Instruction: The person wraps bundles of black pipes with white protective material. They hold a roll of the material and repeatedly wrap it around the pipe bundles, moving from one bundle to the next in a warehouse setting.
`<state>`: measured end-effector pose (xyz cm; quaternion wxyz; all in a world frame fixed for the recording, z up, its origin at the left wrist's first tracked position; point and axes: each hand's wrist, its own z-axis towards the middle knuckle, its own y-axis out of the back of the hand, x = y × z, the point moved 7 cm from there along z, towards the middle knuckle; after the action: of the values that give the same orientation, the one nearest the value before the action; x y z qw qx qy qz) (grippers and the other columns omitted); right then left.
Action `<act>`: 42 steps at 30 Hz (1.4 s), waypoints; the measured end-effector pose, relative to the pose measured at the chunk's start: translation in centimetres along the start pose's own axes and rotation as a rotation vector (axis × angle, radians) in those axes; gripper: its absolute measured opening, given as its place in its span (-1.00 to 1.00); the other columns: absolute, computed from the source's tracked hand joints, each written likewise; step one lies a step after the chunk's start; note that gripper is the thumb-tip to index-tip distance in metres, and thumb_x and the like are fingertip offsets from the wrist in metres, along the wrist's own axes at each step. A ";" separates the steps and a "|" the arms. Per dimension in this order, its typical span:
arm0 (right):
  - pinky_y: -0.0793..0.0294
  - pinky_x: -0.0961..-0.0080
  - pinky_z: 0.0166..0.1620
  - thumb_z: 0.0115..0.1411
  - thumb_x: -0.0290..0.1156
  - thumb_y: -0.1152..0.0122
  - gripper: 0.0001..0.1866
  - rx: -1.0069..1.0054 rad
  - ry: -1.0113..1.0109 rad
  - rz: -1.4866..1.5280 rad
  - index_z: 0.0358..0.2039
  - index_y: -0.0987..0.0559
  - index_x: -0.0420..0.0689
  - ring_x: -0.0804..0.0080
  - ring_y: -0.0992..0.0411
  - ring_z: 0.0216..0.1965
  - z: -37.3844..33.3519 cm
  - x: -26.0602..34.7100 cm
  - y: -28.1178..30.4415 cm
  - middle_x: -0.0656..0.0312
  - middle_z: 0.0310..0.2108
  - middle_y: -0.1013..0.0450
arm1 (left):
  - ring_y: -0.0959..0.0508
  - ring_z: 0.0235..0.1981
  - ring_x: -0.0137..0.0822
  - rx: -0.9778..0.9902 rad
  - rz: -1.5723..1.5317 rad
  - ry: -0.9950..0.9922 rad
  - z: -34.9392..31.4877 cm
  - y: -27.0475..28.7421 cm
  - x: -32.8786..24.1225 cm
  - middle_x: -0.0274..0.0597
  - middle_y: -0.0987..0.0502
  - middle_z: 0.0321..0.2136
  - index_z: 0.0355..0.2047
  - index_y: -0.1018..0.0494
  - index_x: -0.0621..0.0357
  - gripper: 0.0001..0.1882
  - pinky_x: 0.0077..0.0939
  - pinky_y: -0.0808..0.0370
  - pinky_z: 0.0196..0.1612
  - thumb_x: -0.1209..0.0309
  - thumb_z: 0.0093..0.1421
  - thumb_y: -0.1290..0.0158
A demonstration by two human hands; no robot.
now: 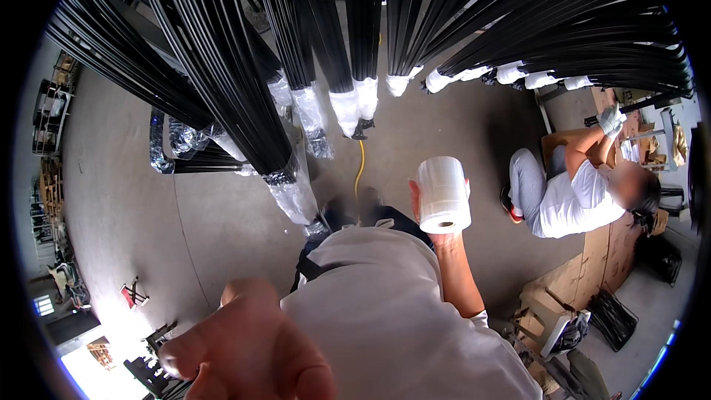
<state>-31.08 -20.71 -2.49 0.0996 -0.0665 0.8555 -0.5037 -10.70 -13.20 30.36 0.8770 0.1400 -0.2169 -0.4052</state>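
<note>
Head cam: my R hand (444,240) grips the clear film roll (443,191) out front, R of ctr, core end twd me. My L hand (248,348), blurry & nr the lens, is free, fingers loosely bent. Blk rod bundles (215,67) w/ wrapped ends ahead; co-worker (578,200) off to R.

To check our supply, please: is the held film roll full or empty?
Not empty: the film roll in the right hand shows thick layers around its centre hole. Whether completely full, I cannot tell.
</note>
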 end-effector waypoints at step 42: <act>-0.03 0.36 0.14 -0.13 0.15 -0.20 -0.04 0.366 0.251 -0.915 0.10 -0.08 -0.25 0.34 -0.09 0.12 -2.2 -0.7 -4.6 0.14 0.07 -0.14 | -0.44 -0.27 -0.43 0.190 -1.455 1.827 -18.1 -21.5 -2.0 -0.18 -0.47 -0.28 -0.39 -0.42 0.31 -0.83 -0.56 -0.38 -0.20 0.57 -0.04 -0.10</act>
<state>-30.81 -20.93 2.64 -0.2247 -0.3552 0.6419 -0.6413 -16.92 -23.97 5.11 0.2543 0.5350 0.5955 -0.5426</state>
